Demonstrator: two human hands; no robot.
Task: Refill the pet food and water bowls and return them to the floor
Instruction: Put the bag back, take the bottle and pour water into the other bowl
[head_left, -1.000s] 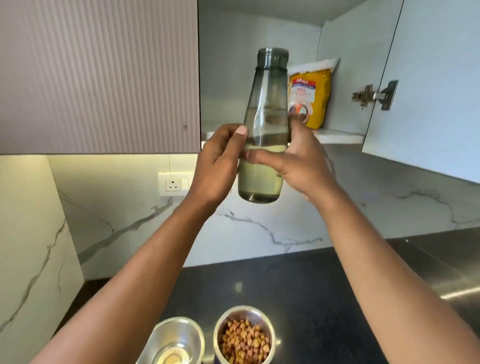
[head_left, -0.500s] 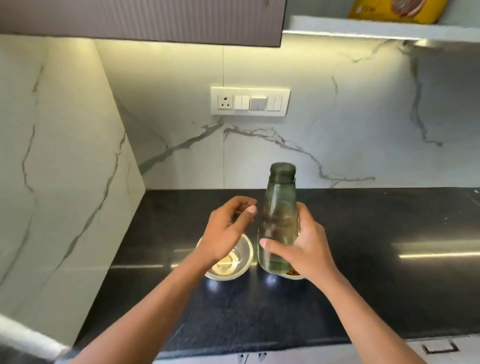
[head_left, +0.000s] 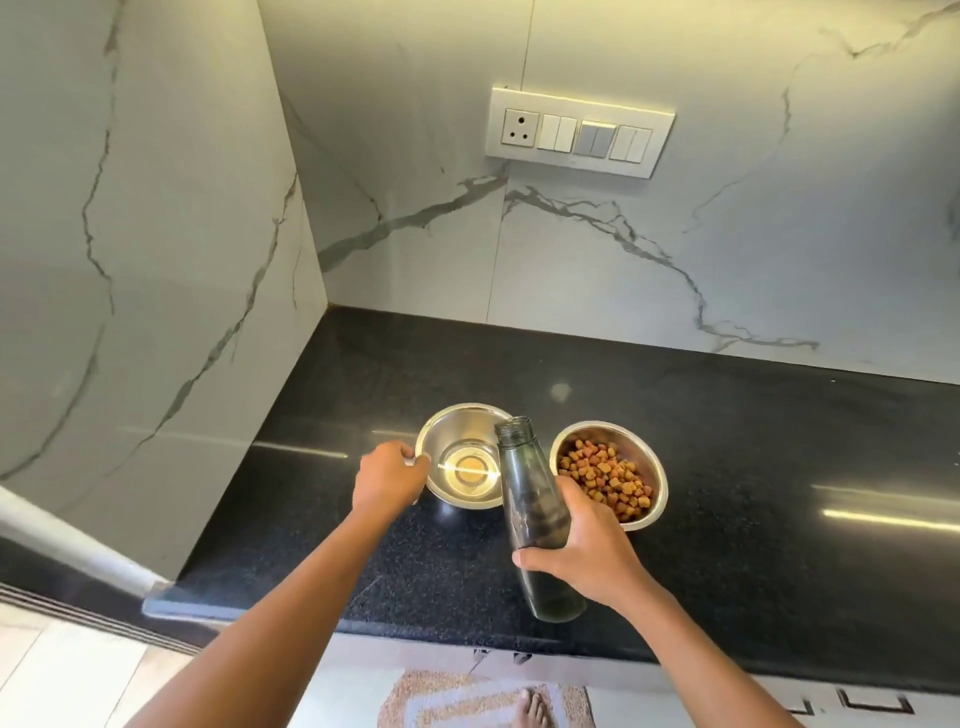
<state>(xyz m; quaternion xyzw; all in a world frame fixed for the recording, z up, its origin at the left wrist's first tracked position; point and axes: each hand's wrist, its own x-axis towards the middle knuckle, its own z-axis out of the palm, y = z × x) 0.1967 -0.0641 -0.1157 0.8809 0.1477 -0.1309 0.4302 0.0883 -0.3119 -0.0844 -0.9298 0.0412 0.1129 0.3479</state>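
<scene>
The right hand (head_left: 589, 553) wraps around the lower body of a tall smoky-green translucent bottle (head_left: 530, 512), uncapped, tilted so its open neck leans over the left bowl's rim. The left hand (head_left: 388, 478) pinches the near-left rim of a round shiny steel bowl (head_left: 457, 441) holding a shallow pool of clear water. Just beside it to the right, apart from it, sits a second round steel bowl (head_left: 652, 470) filled with brown and orange kibble (head_left: 605, 480). Both bowls rest on a black speckled stone counter (head_left: 753, 519), near its front edge, with bare counter stretching right and behind. A white veined marble wall (head_left: 156, 260) closes the left side.
</scene>
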